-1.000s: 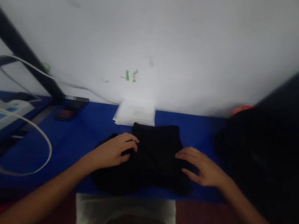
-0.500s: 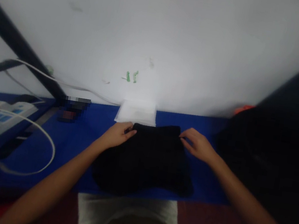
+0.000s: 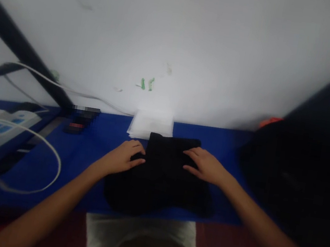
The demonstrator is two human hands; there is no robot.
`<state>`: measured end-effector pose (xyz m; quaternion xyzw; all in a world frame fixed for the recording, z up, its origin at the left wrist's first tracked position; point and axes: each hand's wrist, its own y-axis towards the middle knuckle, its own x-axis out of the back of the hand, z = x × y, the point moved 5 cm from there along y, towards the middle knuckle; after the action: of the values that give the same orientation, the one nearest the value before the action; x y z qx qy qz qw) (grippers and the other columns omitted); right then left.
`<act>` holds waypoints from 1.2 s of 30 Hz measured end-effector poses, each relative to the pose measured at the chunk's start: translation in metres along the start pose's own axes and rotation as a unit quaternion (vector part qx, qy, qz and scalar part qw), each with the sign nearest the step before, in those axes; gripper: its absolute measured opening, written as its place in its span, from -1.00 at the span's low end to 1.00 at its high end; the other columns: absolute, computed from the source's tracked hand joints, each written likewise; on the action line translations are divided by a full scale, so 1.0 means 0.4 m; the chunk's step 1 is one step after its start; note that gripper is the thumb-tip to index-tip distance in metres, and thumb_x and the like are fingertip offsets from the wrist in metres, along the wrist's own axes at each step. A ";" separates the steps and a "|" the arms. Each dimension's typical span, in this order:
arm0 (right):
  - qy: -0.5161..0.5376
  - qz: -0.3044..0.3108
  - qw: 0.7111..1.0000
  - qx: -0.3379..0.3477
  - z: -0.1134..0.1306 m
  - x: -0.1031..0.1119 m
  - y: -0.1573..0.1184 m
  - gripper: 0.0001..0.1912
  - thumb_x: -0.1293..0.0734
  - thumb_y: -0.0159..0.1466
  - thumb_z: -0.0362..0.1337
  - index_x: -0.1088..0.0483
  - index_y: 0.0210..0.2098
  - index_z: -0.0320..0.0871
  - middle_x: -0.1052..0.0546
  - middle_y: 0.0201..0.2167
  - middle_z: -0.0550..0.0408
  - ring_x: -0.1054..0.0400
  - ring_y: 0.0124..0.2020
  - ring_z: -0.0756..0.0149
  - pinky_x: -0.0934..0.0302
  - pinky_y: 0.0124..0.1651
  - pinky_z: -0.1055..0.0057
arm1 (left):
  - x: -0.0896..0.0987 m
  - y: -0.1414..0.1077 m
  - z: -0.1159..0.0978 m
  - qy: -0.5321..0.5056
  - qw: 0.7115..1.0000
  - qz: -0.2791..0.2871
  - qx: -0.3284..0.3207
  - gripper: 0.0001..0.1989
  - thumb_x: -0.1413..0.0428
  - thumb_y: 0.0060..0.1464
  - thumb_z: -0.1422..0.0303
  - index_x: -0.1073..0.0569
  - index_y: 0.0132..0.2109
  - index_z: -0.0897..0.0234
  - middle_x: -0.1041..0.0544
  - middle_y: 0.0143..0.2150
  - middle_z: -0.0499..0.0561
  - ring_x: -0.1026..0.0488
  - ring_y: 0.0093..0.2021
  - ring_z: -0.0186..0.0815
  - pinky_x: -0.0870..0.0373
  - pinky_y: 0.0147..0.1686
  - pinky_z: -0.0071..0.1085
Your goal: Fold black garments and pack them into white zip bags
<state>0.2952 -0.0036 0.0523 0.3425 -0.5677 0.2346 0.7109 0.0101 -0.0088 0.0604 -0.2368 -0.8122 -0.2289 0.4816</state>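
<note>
A black cloth garment [image 3: 158,181] lies spread on the blue tabletop [image 3: 85,152], its straight upper edge turned toward the wall. Its exact kind cannot be made out in the dim light. On its left side rests my left hand [image 3: 125,157], fingers apart and touching the fabric. My right hand [image 3: 204,165] lies over the right side of the cloth with its fingers spread. Neither hand grips anything. Just beyond the garment's upper edge sits a stack of clear or white plastic sleeves [image 3: 152,125], partly covered by the cloth.
At the left is a white power strip [image 3: 3,131] with a looping white cable [image 3: 58,156]. A blurred dark object [image 3: 80,120] lies near the wall. A large black heap [image 3: 295,169] fills the right side, with something orange [image 3: 270,122] behind it.
Both hands have let go of the garment's upper corners and moved down toward me. My right hand has also shifted left onto the cloth.
</note>
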 end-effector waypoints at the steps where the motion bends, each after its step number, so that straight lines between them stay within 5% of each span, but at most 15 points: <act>1: -0.005 0.028 0.999 -0.015 -0.005 -0.010 -0.001 -0.53 -0.32 0.34 -0.11 -0.34 0.14 -0.25 -0.50 -0.04 -0.20 -0.42 -0.06 0.00 -0.34 -0.02 0.06 | 0.005 -0.004 -0.004 -0.008 1.000 -0.005 -0.005 -0.86 -0.07 0.25 0.27 -0.46 -0.13 0.20 -0.50 -0.11 0.04 -0.42 -0.05 -0.16 -0.33 0.00 -0.19; 7: 0.125 0.039 0.991 -0.023 -0.007 0.048 -0.034 -0.72 -0.30 0.35 -0.25 -0.42 0.04 -0.12 -0.55 -0.11 -0.04 -0.46 -0.10 0.17 -0.34 -0.04 0.25 | 0.055 -0.040 -0.082 -0.051 0.998 -0.037 -0.029 -0.88 -0.05 0.22 0.38 -0.42 -0.10 0.21 -0.50 -0.09 0.05 -0.43 -0.05 -0.18 -0.36 0.01 -0.23; 11: 0.244 0.101 0.964 -0.009 0.053 0.103 -0.094 -0.79 -0.38 0.30 -0.17 -0.48 -0.11 -0.12 -0.55 -0.24 0.04 -0.46 -0.24 0.28 -0.31 -0.18 0.38 | 0.050 -0.107 -0.151 -0.090 0.995 0.036 -0.037 -0.84 -0.06 0.23 0.35 -0.43 -0.05 0.16 -0.51 -0.13 0.01 -0.47 -0.14 -0.25 -0.39 -0.11 -0.34; 14: 0.274 0.192 0.942 -0.036 0.100 0.087 -0.140 -0.78 -0.46 0.21 -0.22 -0.49 -0.16 -0.12 -0.52 -0.30 0.09 -0.44 -0.30 0.30 -0.28 -0.24 0.42 | 0.024 -0.153 -0.171 -0.115 0.988 0.098 -0.019 -0.67 -0.19 0.15 0.23 -0.43 0.06 0.10 -0.52 -0.11 -0.02 -0.50 -0.20 -0.27 -0.41 -0.19 -0.40; 19: 0.217 0.236 0.939 -0.124 0.129 0.031 -0.178 -0.68 -0.48 0.13 -0.31 -0.47 -0.11 -0.07 -0.53 -0.22 0.09 -0.44 -0.23 0.23 -0.25 -0.21 0.39 | -0.017 -0.183 -0.117 -0.106 0.987 0.099 0.069 -0.72 -0.05 0.28 0.17 -0.42 0.07 0.11 -0.52 -0.13 -0.01 -0.51 -0.25 -0.31 -0.45 -0.27 -0.43; 21: 0.192 0.234 0.943 -0.136 0.139 0.017 -0.181 -0.72 -0.45 0.16 -0.33 -0.45 -0.12 -0.06 -0.52 -0.21 0.09 -0.44 -0.22 0.20 -0.24 -0.20 0.36 | -0.021 -0.182 -0.091 -0.040 0.995 0.047 0.074 -0.70 -0.01 0.31 0.18 -0.42 0.10 0.14 -0.51 0.00 0.07 -0.50 -0.05 -0.20 -0.46 -0.06 -0.28; 24: 0.165 0.236 0.947 -0.141 0.153 0.001 -0.181 -0.74 -0.41 0.17 -0.38 -0.43 -0.14 -0.07 -0.51 -0.21 0.07 -0.45 -0.21 0.18 -0.22 -0.21 0.35 | -0.042 -0.183 -0.067 0.054 0.998 0.013 0.041 -0.53 -0.04 0.28 0.14 -0.31 0.27 0.14 -0.32 0.30 0.17 -0.27 0.28 0.00 -0.22 0.24 0.00; 30: 0.163 0.237 0.945 -0.155 0.149 -0.012 -0.192 -0.67 -0.35 0.13 -0.48 -0.39 -0.13 -0.06 -0.52 -0.19 0.10 -0.46 -0.27 0.24 -0.17 -0.27 0.40 | -0.083 -0.192 -0.012 0.102 0.991 0.015 0.090 -0.29 -0.02 0.25 0.00 -0.07 0.42 0.17 -0.12 0.43 0.21 -0.16 0.37 0.03 -0.17 0.27 0.07; 36: 0.170 0.225 0.945 -0.165 0.125 0.037 -0.180 -0.68 -0.44 0.17 -0.27 -0.41 -0.07 -0.08 -0.54 -0.19 0.07 -0.47 -0.25 0.19 -0.21 -0.26 0.38 | -0.047 -0.143 -0.045 0.109 0.986 -0.035 0.123 -0.26 -0.01 0.23 -0.08 -0.20 0.35 0.32 -0.14 0.42 0.25 -0.12 0.39 0.03 -0.15 0.31 0.01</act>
<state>0.3185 -0.0892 0.0569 0.0383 -0.5316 0.3463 0.7720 -0.0044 -0.0676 0.0434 -0.1205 -0.7848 -0.1680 0.5843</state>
